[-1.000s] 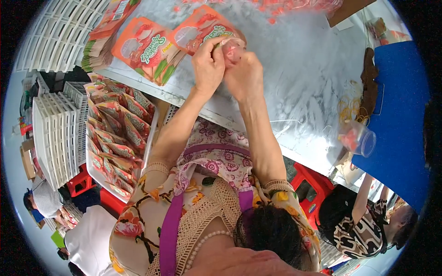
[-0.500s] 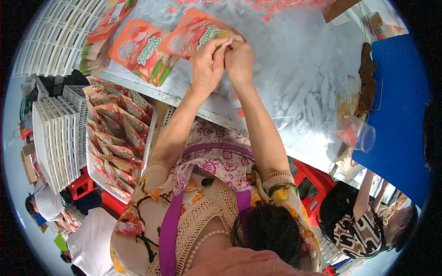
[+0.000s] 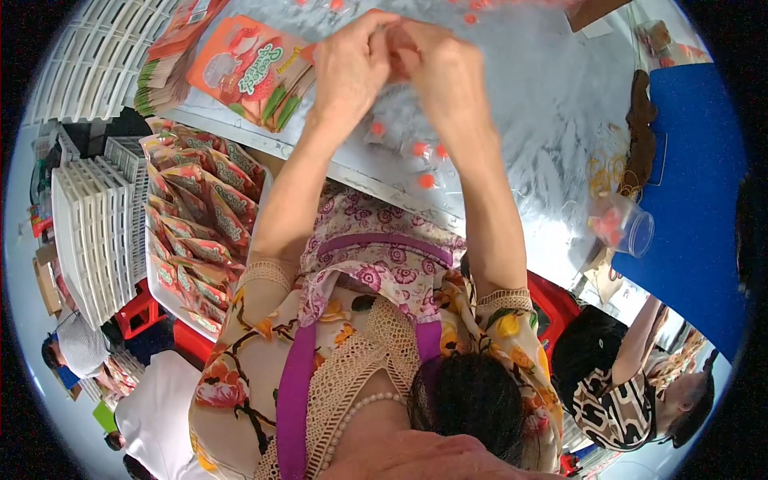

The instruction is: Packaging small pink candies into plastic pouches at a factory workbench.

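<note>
At the table's far middle, my left hand (image 3: 352, 76) and my right hand (image 3: 450, 76) are raised close together with fingers pinched. Between them shows a reddish piece of a pouch (image 3: 404, 60), mostly hidden by my fingers. A flat red-and-orange printed pouch (image 3: 248, 68) lies just left of my left hand. Below my hands, several small clear pieces with red ends (image 3: 424, 150) are scattered on the marbled tabletop (image 3: 536, 152).
A stack of flat pouches (image 3: 164, 76) and white slatted crates (image 3: 92, 60) stand at the left. A white bin (image 3: 160, 292) of filled pouches sits below the table edge. At the right are a clear plastic cup (image 3: 632, 228), rubber bands (image 3: 604, 176) and a blue panel (image 3: 696, 176). Other people sit nearby.
Both hands have risen, the right one shifting further right. The pouch they pinch, earlier lying face up beside the other pouch, is now tipped and mostly hidden. Small red-ended pieces now show below.
</note>
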A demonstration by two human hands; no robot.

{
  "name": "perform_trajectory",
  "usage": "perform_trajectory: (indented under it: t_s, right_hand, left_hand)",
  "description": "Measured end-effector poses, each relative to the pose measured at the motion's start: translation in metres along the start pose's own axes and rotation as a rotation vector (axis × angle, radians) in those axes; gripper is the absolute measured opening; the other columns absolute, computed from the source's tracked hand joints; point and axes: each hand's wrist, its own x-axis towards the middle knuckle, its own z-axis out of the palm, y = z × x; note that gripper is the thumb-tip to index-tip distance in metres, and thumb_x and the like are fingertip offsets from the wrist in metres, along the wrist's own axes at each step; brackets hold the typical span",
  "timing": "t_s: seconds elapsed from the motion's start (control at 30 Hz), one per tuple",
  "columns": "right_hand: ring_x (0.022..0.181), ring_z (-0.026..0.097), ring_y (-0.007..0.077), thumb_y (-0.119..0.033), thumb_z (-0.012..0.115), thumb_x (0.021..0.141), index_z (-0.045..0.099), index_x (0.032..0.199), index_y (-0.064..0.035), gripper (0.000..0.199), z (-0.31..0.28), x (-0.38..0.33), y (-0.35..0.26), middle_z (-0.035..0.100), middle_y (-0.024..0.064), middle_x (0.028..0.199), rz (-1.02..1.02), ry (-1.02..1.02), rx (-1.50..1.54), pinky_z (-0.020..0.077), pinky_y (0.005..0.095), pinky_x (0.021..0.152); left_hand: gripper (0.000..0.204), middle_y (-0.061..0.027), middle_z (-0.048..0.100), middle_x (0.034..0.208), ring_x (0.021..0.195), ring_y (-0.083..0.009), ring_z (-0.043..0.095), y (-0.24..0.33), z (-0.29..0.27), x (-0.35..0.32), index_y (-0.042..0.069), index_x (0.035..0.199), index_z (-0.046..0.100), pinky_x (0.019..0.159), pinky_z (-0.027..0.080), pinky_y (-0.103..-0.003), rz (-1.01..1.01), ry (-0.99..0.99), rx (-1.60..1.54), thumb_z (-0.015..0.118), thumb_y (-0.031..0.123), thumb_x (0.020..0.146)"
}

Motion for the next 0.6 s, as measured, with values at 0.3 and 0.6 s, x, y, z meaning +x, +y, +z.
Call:
perform_trajectory:
  t_s: [0.3,0.6]
  right_hand:
    - [0.122,0.048,0.0387,-0.039,0.073,0.076,0.055,0.129,-0.01,0.063,0.014,-0.123,0.054,0.049,0.0178,0.137,-0.058,0.054,-0.073,0.0407,0.0475,0.099]
    - [0.103,0.057,0.0301,-0.037,0.075,0.073,0.065,0.106,-0.0113,0.042,0.076,-0.096,0.054,0.061,0.0086,0.114,-0.372,-0.149,-0.083,0.0505,0.041,0.077]
  left_hand:
    - [0.018,-0.005,0.062,0.081,0.06,-0.0106,0.057,0.012,-0.059,0.02,-0.005,0.101,0.064,0.055,0.057,-0.031,-0.367,-0.025,-0.704,0.057,0.009,0.092]
    - [0.024,-0.0036,0.069,0.09,0.074,-0.0105,0.062,-0.011,-0.071,0.01,0.001,0.108,0.067,0.064,0.051,-0.026,-0.243,-0.119,-0.426,0.053,0.008,0.09]
